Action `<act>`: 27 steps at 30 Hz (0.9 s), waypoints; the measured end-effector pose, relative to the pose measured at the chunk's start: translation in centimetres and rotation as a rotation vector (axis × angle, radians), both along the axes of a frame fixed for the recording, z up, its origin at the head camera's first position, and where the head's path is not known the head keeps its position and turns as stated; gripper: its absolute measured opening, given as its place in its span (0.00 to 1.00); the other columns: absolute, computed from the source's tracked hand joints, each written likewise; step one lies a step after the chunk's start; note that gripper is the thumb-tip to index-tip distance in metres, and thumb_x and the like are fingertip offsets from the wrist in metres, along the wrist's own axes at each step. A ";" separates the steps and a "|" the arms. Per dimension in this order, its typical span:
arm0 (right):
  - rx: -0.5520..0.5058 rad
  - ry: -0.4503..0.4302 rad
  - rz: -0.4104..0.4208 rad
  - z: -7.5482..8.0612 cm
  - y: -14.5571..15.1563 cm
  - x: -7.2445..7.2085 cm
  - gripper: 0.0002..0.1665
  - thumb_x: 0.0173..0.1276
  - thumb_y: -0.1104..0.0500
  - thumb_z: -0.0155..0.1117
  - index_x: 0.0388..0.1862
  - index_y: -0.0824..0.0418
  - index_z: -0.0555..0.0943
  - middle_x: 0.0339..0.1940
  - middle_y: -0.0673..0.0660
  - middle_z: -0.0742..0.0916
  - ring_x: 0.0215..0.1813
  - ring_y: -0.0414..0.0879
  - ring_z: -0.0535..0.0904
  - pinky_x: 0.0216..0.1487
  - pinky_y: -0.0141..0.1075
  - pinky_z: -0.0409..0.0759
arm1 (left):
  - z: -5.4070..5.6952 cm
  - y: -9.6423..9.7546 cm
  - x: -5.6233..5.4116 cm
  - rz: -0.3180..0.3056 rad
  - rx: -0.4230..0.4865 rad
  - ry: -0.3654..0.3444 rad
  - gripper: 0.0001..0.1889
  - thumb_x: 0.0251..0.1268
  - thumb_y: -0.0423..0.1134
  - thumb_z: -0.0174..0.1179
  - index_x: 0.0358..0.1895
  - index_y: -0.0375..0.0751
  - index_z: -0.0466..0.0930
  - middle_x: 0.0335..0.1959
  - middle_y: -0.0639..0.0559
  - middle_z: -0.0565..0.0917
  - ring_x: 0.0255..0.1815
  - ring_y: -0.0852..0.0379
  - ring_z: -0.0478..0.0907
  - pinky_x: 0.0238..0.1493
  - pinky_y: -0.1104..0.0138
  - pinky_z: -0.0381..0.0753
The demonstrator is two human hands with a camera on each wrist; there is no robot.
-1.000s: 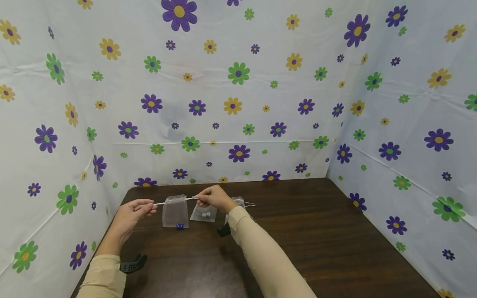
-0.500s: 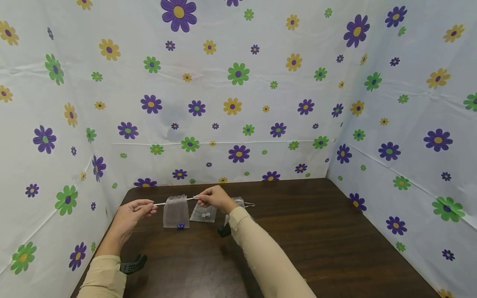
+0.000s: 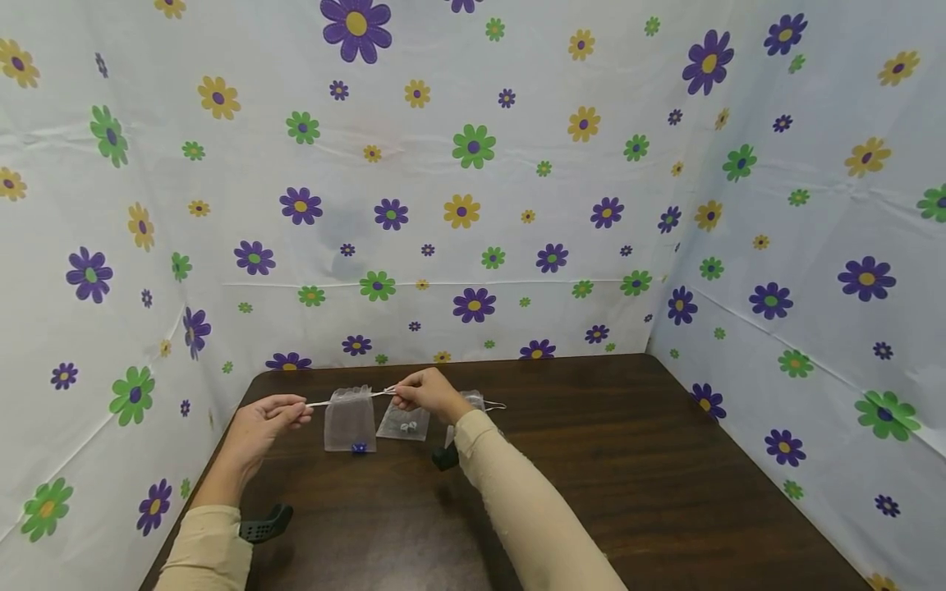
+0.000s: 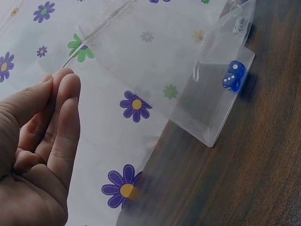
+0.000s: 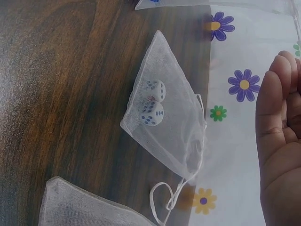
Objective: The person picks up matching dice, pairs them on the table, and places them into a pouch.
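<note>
A sheer white drawstring pouch hangs between the hands, its top gathered into small folds. Two blue dice lie at its bottom edge, seen through the mesh in the left wrist view. On the left, thumb and fingers of the left hand pinch one end of the white drawstring. The right hand pinches the opposite end, and the string runs taut between them. In the right wrist view only part of that hand shows, and its fingertips are cut off by the frame.
Behind the right hand, a second sheer pouch with two white dice lies on the dark wood table. A third pouch is beside it, partly hidden by the right arm. Flowered cloth surrounds the table.
The pouch has shifted very slightly to the right. Both hands keep their pinch on the drawstring and have hardly moved.
</note>
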State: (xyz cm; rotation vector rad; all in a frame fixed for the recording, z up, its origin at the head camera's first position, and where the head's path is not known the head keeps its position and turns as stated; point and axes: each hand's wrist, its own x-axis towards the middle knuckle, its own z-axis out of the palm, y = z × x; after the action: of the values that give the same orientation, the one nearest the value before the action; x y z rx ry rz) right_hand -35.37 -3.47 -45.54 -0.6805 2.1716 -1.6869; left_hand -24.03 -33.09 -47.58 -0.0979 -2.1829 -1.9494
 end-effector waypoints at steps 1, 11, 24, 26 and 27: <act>0.002 0.004 -0.002 0.1 0.1 0.0 0.10 0.75 0.66 0.62 0.43 0.74 0.86 0.32 0.63 0.89 0.31 0.42 0.83 0.53 0.56 0.81 | 0.1 0.1 0.0 0.002 0.003 0.000 0.22 0.72 0.40 0.65 0.54 0.21 0.77 0.40 0.48 0.90 0.40 0.58 0.88 0.45 0.68 0.84; 0.041 0.072 -0.044 0.2 0.3 0.0 0.13 0.76 0.63 0.61 0.48 0.73 0.86 0.41 0.71 0.88 0.39 0.54 0.86 0.51 0.51 0.84 | 0.1 1.1 -1.4 0.015 -0.118 0.007 0.24 0.76 0.44 0.59 0.58 0.22 0.75 0.44 0.44 0.89 0.41 0.58 0.88 0.46 0.66 0.85; 0.251 0.279 -0.184 -1.3 3.3 -1.0 0.23 0.79 0.64 0.54 0.70 0.68 0.73 0.62 0.64 0.83 0.56 0.58 0.83 0.50 0.46 0.83 | -1.0 2.4 -2.4 0.216 -0.507 -0.007 0.19 0.82 0.43 0.50 0.62 0.31 0.76 0.56 0.32 0.83 0.49 0.38 0.86 0.41 0.57 0.86; 0.269 0.293 -0.201 -1.6 4.0 -1.2 0.23 0.79 0.65 0.54 0.70 0.69 0.73 0.62 0.64 0.83 0.56 0.58 0.83 0.49 0.45 0.83 | -1.3 2.7 -2.4 0.228 -0.555 0.006 0.18 0.81 0.42 0.51 0.61 0.32 0.77 0.57 0.31 0.82 0.52 0.35 0.83 0.46 0.50 0.84; 0.274 0.298 -0.203 -1.7 4.4 -1.3 0.23 0.79 0.65 0.53 0.70 0.69 0.73 0.62 0.64 0.83 0.57 0.58 0.83 0.51 0.46 0.82 | -1.4 2.8 -2.5 0.233 -0.583 0.014 0.18 0.80 0.41 0.52 0.61 0.33 0.77 0.56 0.31 0.83 0.53 0.34 0.82 0.49 0.47 0.82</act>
State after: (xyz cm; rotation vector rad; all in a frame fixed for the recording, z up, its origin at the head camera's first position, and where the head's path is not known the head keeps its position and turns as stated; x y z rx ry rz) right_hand -36.71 0.89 -47.22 -0.6898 2.6971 -1.4072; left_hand -26.54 -30.34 -48.99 0.0512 -2.5473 -1.1477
